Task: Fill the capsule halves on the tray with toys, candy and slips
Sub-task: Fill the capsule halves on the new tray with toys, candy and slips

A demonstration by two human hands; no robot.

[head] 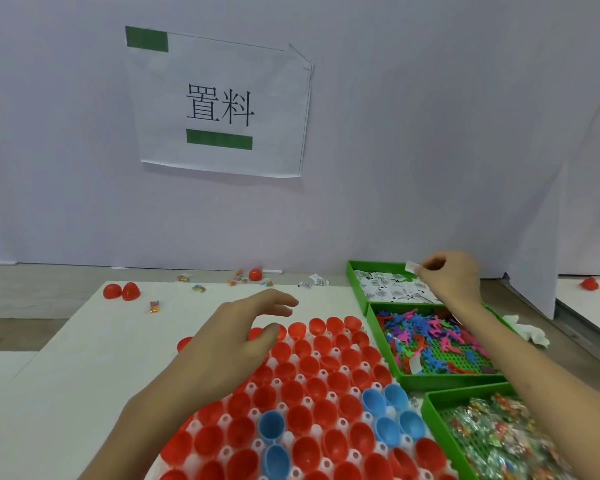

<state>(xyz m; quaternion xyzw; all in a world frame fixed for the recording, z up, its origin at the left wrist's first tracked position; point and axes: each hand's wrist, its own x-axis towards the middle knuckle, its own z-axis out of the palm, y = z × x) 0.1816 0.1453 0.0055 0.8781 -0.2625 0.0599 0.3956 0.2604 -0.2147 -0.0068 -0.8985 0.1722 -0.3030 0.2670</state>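
A white tray [329,396] holds several red capsule halves [310,363] and a few blue ones [387,400], open side up. My left hand [236,337] hovers over the tray's far left part with fingers relaxed, holding nothing. My right hand [449,277] pinches a white paper slip [412,266] above the far green bin of slips [392,289]. The middle green bin [433,341] contains coloured plastic toys. The near green bin [492,434] is full of wrapped candy.
Loose red capsule halves [122,291] and stray candy packets [155,306] lie on the white board beyond the tray. A wall with a paper sign [219,102] stands behind. A crumpled white tissue [530,332] lies right of the bins.
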